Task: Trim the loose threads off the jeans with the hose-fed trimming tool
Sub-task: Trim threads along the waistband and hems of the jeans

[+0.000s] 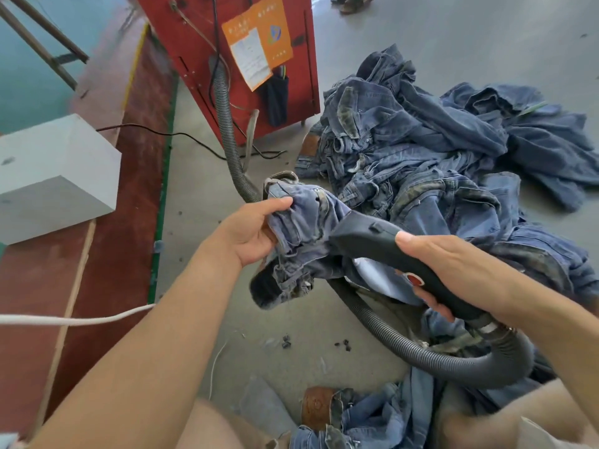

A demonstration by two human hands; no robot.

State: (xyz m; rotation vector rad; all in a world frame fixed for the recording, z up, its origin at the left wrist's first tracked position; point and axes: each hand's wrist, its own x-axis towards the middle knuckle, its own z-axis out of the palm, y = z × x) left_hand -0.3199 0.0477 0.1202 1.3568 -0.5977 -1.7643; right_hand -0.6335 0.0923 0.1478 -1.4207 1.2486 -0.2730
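Observation:
My left hand [251,233] grips a bunched fold of faded blue jeans [301,228] held up at the centre of the view. My right hand [453,270] is wrapped around the black handle of the trimming tool [382,244], thumb along the top, near a red button. The tool's head presses against the bunched denim just right of my left hand. A grey ribbed hose [431,358] loops from the handle's rear under my right wrist and runs up to the red machine [201,43]. The cutting tip is hidden by the fabric.
A large pile of blue jeans [437,150] covers the grey floor to the right. More denim with a brown leather patch [319,405] lies by my knees. A grey block [55,176] sits left on red flooring; a white cord [77,319] crosses there. Black cables trail by the machine.

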